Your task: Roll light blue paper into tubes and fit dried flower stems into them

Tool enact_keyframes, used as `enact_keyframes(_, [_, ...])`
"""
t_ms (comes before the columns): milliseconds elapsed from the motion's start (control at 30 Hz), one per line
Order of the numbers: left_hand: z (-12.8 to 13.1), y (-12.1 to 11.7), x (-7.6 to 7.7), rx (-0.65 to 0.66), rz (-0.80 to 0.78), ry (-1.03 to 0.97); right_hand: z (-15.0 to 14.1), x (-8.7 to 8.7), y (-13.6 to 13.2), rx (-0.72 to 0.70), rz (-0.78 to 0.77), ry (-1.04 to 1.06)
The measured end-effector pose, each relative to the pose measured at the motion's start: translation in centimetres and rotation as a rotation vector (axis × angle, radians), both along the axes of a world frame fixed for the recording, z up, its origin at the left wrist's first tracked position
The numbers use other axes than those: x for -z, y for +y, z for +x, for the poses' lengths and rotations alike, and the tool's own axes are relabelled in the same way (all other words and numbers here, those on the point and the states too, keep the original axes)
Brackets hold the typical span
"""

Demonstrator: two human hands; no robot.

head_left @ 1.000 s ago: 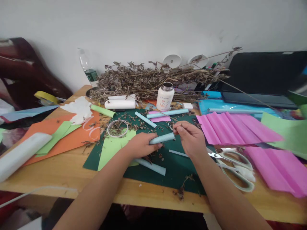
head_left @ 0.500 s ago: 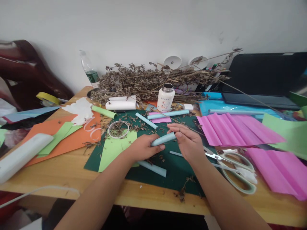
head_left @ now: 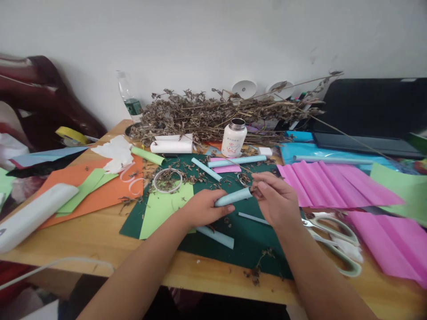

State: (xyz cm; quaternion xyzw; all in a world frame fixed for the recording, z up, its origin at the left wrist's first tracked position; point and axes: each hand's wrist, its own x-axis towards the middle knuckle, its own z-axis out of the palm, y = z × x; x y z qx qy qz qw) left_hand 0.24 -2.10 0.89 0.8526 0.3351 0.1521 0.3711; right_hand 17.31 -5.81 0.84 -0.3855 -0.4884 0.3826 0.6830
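Note:
My left hand [head_left: 208, 206] is wrapped round a light blue paper tube [head_left: 235, 197], which tilts up to the right over the green cutting mat [head_left: 230, 178]. At the tube's far end, my right hand [head_left: 278, 198] pinches a dark bit of dried leaf [head_left: 255, 192], partly hidden by the fingers. Another blue tube [head_left: 216, 236] lies on the mat below my left hand. More rolled tubes, such as a thin blue one [head_left: 207, 169], rest farther back. Under my left wrist is a light green paper sheet [head_left: 163, 206], with a white ring [head_left: 167, 180] on it.
A white bottle [head_left: 234, 138] without a lid stands behind the mat, before a heap of dried plants [head_left: 200, 113]. Scissors [head_left: 333, 235] and pink crepe paper [head_left: 333, 182] lie at right. Orange paper [head_left: 110, 195] and a white glue gun-like bar [head_left: 40, 215] are at left.
My right hand has drawn slightly away from the tube's end, and the dried bit between its fingers now shows. My left hand keeps its hold. The whole view has shifted a little.

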Motion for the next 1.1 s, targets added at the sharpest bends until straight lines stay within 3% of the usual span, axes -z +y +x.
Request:
enact_keyframes(167, [-0.03, 0.05, 0.04, -0.016, -0.003, 0.001, -0.06, -0.07, 0.12, 0.059, -0.051, 0.036])
enact_keyframes(533, [-0.07, 0.15, 0.24, -0.038, -0.028, -0.048, 0.4, 0.35, -0.08, 0.078, 0.061, -0.013])
enact_keyframes(833, [-0.06, 0.25, 0.23, -0.045, -0.016, -0.052, 0.65, 0.33, 0.19, 0.07, 0.197, -0.215])
enact_keyframes(1100, [-0.01, 0.21, 0.21, -0.032, 0.02, 0.01, 0.43, 0.71, 0.21, 0.101, 0.165, -0.297])
